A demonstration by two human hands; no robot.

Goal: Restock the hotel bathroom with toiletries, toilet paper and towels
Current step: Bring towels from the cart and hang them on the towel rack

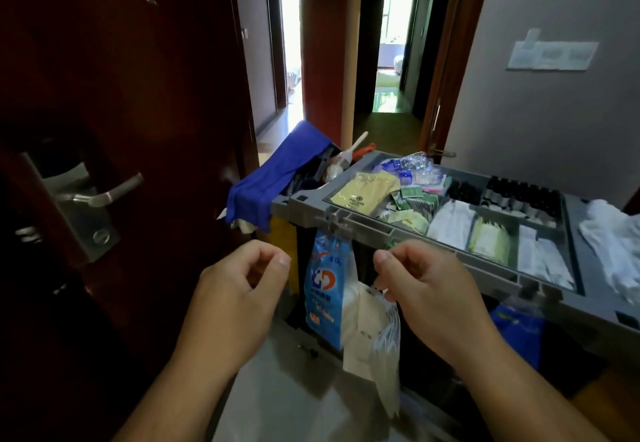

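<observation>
Toiletries fill the divided grey tray on top of the housekeeping cart, up at about 2 o'clock from the hands: yellow sachets, small green packets, white wrapped items and a block of dark little bottles, each kind in its own compartment, presumably so they can be picked fast at the doorway. No toilet paper or towels can be made out for certain.

Going left to right: a dark wooden door with a metal lever handle stands at 9 o'clock, close beside the cart. A blue cloth is draped over the cart's left end at 11 o'clock, likely hung there to stay within reach.

The left hand hovers at 7 o'clock, loosely curled, thumb and forefinger nearly meeting, with nothing visible in it. Between the hands, a blue printed bag hangs from the tray's front edge at 12 o'clock. The right hand at 5 o'clock pinches the top of some thin clear plastic packets that dangle beside the bag; what they contain is unclear.

My reading is that the person is gathering supplies at the cart, so restocking proper has hardly begun. The door and the cart together narrow the passage, and the hanging bag could snag the packets.
</observation>
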